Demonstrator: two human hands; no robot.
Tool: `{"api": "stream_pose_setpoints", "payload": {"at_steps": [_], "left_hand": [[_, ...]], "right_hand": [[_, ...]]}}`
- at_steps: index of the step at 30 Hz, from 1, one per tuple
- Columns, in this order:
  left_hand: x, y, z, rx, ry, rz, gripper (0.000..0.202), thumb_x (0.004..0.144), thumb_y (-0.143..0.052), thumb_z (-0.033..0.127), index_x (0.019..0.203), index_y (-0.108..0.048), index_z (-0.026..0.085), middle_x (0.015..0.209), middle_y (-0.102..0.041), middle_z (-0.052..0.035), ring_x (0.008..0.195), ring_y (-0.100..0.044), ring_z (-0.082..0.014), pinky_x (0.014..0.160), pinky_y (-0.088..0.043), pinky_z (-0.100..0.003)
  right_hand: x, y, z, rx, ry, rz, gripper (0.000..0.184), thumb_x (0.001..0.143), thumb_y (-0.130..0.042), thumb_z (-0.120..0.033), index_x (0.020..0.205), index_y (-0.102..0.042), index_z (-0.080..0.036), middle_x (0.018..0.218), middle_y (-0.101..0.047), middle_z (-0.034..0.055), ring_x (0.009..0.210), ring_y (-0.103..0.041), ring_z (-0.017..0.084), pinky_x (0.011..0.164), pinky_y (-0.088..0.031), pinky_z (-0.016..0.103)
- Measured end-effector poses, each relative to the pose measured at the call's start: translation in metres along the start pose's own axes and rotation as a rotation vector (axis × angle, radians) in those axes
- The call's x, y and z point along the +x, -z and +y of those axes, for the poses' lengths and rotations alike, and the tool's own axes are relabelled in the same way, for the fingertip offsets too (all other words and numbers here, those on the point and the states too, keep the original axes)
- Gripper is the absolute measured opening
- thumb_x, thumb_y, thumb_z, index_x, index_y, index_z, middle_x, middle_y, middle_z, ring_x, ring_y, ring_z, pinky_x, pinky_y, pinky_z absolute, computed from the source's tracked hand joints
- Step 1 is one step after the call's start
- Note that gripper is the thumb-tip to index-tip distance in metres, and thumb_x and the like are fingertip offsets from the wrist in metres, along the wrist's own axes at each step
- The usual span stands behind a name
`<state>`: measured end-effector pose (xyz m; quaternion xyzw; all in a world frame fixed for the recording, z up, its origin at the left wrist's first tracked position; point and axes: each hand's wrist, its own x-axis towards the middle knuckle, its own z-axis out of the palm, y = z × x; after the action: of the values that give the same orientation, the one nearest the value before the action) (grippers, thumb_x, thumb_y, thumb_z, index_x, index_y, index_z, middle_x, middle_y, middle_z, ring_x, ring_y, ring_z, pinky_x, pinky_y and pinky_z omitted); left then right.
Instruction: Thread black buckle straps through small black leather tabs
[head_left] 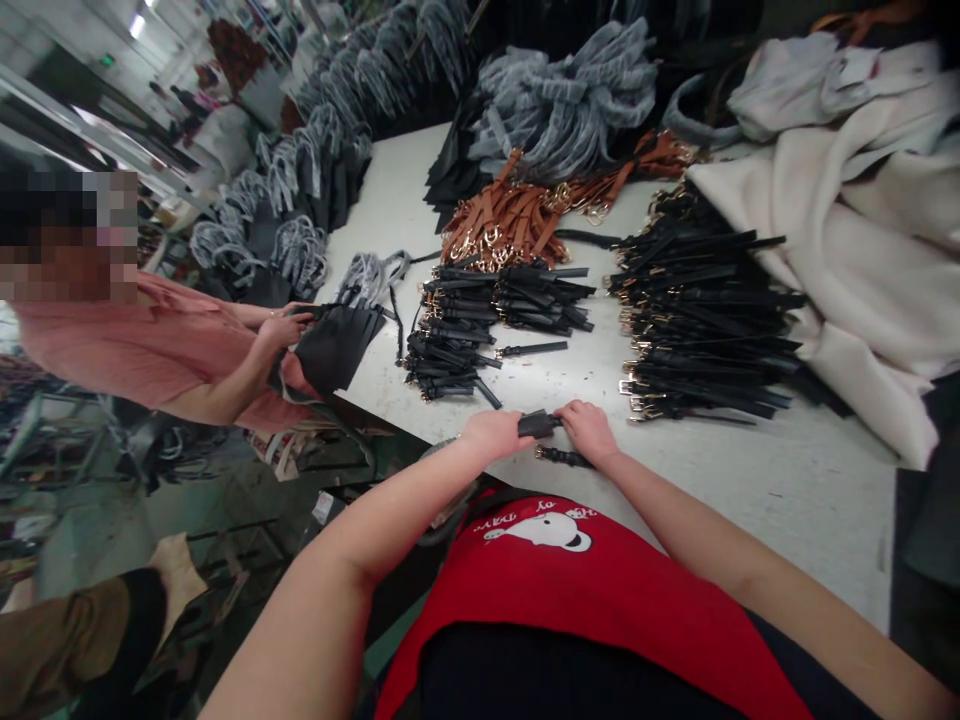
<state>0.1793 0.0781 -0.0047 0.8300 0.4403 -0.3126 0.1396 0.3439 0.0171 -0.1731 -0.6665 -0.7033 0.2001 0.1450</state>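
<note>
Close to the table's front edge, my left hand (pixel 496 434) is closed on the left end of a short black leather strap (pixel 536 424). At its other end, the fingers of my right hand (pixel 587 432) pinch the strap. A second black strap (pixel 562 457) with a small metal buckle lies just below, beside my right wrist. Farther in, a single black buckled strap (pixel 534 349) rests alone on the white table (pixel 825 500). Fine details of the held strap are too small to make out.
Piles of black buckled straps (pixel 705 320) and brown straps with gold clasps (pixel 502 220) cover the table. Behind are wrapped grey straps (pixel 570 95); cream material (pixel 847 230) drapes at right. On the left, a co-worker in a pink shirt (pixel 180 350) handles black leather pieces (pixel 337 345).
</note>
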Motion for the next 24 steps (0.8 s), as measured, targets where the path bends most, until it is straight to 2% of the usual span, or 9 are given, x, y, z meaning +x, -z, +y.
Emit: {"api": "stream_pose_setpoints", "payload": {"at_steps": [6,9,13,16,21,24], "left_hand": [[-0.011,-0.002,-0.032,-0.027,0.115,-0.025,0.055,0.078,-0.038,0.063,0.104,-0.058,0.019,0.098,-0.067,-0.0124,0.090,-0.063,-0.0263,0.075,-0.048,-0.034],[-0.005,-0.006,-0.032,-0.078,0.127,0.011,0.055,0.077,-0.037,0.064,0.104,-0.058,0.020,0.099,-0.067,-0.0108,0.091,-0.063,-0.0261,0.075,-0.048,-0.033],[-0.001,-0.010,-0.034,-0.165,0.155,0.004,0.056,0.078,-0.037,0.063,0.108,-0.057,0.020,0.104,-0.066,-0.0099,0.093,-0.062,-0.0245,0.076,-0.047,-0.031],[-0.019,-0.021,-0.049,-0.199,0.215,0.009,0.056,0.079,-0.037,0.062,0.108,-0.055,0.018,0.103,-0.066,-0.0107,0.093,-0.062,-0.0242,0.076,-0.047,-0.030],[-0.069,-0.049,-0.075,-0.315,0.332,0.025,0.053,0.079,-0.040,0.062,0.111,-0.051,0.021,0.097,-0.067,-0.0085,0.088,-0.063,-0.0226,0.069,-0.045,-0.027],[-0.086,-0.061,-0.078,-0.369,0.365,0.019,0.048,0.078,-0.046,0.058,0.112,-0.048,0.025,0.096,-0.067,-0.0057,0.086,-0.063,-0.0215,0.065,-0.043,-0.025]], "right_hand": [[-0.001,0.002,0.000,-0.002,0.001,0.000,0.029,0.089,-0.037,-0.027,0.102,-0.062,-0.026,0.097,-0.059,0.0063,0.089,-0.049,0.019,0.073,-0.030,0.031],[0.000,0.001,-0.001,-0.015,0.000,0.001,0.028,0.088,-0.037,-0.026,0.103,-0.062,-0.025,0.097,-0.059,0.0066,0.089,-0.049,0.019,0.073,-0.030,0.031],[0.003,0.001,-0.002,-0.053,-0.009,-0.016,0.029,0.088,-0.037,-0.027,0.103,-0.062,-0.025,0.097,-0.059,0.0068,0.090,-0.050,0.020,0.073,-0.031,0.031],[-0.001,0.003,0.003,-0.071,0.019,-0.036,0.029,0.088,-0.037,-0.027,0.102,-0.062,-0.024,0.096,-0.059,0.0070,0.089,-0.050,0.019,0.074,-0.032,0.030],[-0.023,0.013,0.018,-0.089,0.079,-0.085,0.028,0.087,-0.038,-0.025,0.098,-0.064,-0.022,0.094,-0.061,0.0070,0.088,-0.052,0.019,0.077,-0.034,0.031],[-0.013,0.025,0.016,-0.071,0.102,-0.119,0.028,0.087,-0.038,-0.027,0.099,-0.062,-0.019,0.094,-0.063,0.0077,0.088,-0.053,0.020,0.079,-0.036,0.031]]}}
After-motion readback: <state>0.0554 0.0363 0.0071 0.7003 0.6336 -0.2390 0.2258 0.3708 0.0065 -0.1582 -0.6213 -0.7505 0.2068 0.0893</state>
